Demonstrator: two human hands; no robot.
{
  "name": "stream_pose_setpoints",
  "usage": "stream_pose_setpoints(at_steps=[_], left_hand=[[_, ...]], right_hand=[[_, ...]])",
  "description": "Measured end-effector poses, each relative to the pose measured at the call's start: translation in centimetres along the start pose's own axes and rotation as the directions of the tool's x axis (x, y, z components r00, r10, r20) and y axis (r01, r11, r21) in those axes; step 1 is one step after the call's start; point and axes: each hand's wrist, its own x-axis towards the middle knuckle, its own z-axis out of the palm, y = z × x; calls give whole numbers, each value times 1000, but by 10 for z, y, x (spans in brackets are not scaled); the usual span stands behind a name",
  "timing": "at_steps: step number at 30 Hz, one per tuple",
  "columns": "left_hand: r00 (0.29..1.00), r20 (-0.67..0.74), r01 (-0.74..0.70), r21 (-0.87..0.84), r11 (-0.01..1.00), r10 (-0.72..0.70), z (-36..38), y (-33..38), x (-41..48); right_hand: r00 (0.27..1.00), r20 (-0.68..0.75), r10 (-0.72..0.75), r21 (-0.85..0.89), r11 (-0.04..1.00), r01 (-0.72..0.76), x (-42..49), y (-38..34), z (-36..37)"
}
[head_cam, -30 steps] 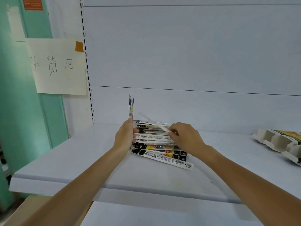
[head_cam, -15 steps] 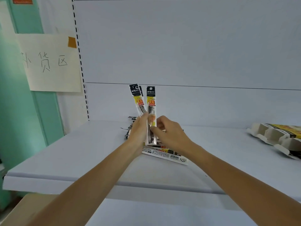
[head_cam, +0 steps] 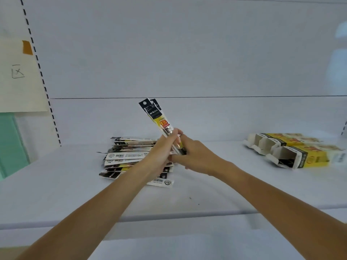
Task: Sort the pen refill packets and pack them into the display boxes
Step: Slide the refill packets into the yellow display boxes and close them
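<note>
Refill packets (head_cam: pixel 156 117) in hand: half a sec ago I had two of them upright and side by side, one per hand. Now they're squared into one bundle, tops leaning left, above the front of the pile (head_cam: pixel 129 156). My left hand (head_cam: pixel 162 154) wraps the bundle's mid part, fingertips up near the yellow price mark. My right hand (head_cam: pixel 197 158) grips the lower end from the other side, so both are clamped on the same bundle. I read that as this pair matched, same black-and-yellow type, prob. ready for a box.

The pile lies on the shelf (head_cam: pixel 206 194), mixed faces, plenty left to sort. The display boxes (head_cam: pixel 293 152) lie on their sides well apart to the right, mouths toward me. View has swung that way, so more of them shows than a sec ago.

Hard to tell:
- Bundle's bottom end is under my fingers, and only two tops show, so can't give a count.
- Right part of the pile is behind my left hand.
- Boxes are blurred, print unreadable. The nearest has sth dark inside, can't ID it.
- Paper note (head_cam: pixel 18 76) at left is cut off by the frame.
</note>
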Motion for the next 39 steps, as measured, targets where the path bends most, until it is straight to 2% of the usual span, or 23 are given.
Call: stream_pose_setpoints(at_steps=[2, 3, 4, 5, 6, 7, 8, 9, 10, 11, 12, 14, 16, 17, 19, 21, 24, 27, 29, 31, 33, 36, 39], left_hand=[[985, -126, -81, 235, 969, 113, 16, -4, 6], [936, -264, -153, 293, 944, 233, 22, -4, 8], [811, -400, -278, 380, 882, 427, 29, 1, 6], [634, -409, -406, 546, 732, 657, 35, 9, 3], [496, -255, -455, 738, 499, 830, 42, 17, 2], [440, -9, -457, 858, 233, 898, 50, 23, 5], [496, 253, -443, 896, -8, 831, 57, 27, 10], [633, 423, -413, 893, -179, 649, 65, 28, 15], [764, 472, -374, 879, -295, 440, 75, 25, 20], [843, 445, -329, 871, -366, 301, 85, 18, 25], [885, 387, -281, 887, -366, 258, 95, 12, 28], [894, 281, -218, 953, -211, 349, 112, 3, 30], [892, 198, -189, 980, -64, 407, 128, -2, 33], [893, 171, -188, 982, 0, 416, 137, -4, 34], [889, 153, -197, 979, 58, 431, 162, -6, 36], [892, 177, -204, 979, 20, 417, 190, -6, 38], [904, 192, -187, 981, -51, 381, 219, -6, 40], [950, 122, -124, 992, -10, 287, 223, -10, 39], [970, 82, -85, 996, 4, 230, 225, -14, 37], [968, 62, -61, 998, -12, 243, 226, -19, 38], [960, 46, -21, 995, -94, 275, 227, -21, 42], [958, 32, 7, 991, -135, 284, 232, -24, 50], [956, 38, 12, 986, -168, 292, 247, -25, 57]], right_hand=[[997, -46, 67, -28, 997, -68, -8, 16, -22], [992, -77, 96, -80, 992, -102, -11, 28, -34], [991, -85, 106, -170, 978, -119, -17, 39, -46], [992, -86, 97, -285, 951, -117, -21, 51, -59], [994, -78, 75, -393, 914, -99, -27, 60, -71], [997, -50, 54, -482, 873, -72, -32, 70, -83], [999, -13, 29, -530, 847, -32, -37, 78, -95], [999, 32, 19, -542, 840, 1, -41, 85, -105], [998, 67, -9, -535, 843, 43, -45, 92, -116], [995, 88, -42, -534, 841, 83, -49, 99, -127], [991, 103, -83, -534, 836, 125, -54, 105, -137], [990, 59, -129, -410, 901, 142, -63, 119, -154], [988, -104, -111, -10, 994, 111, -73, 129, -168], [979, -193, -71, 171, 980, 105, -75, 135, -173], [949, -313, 31, 316, 946, 73, -77, 146, -179], [934, -350, 71, 235, 972, 14, -80, 154, -181], [918, -395, 20, 80, 997, 13, -92, 169, -199], [890, -440, -120, -237, 971, 14, -114, 203, -242], [879, -460, -123, -371, 926, -64, -131, 239, -268], [861, -506, -53, -390, 904, -174, -147, 277, -284], [857, -515, 38, -382, 885, -268, -159, 306, -289], [878, -465, 111, -329, 899, -288, -165, 327, -284], [860, -494, 127, -209, 943, -260, -164, 327, -278]])
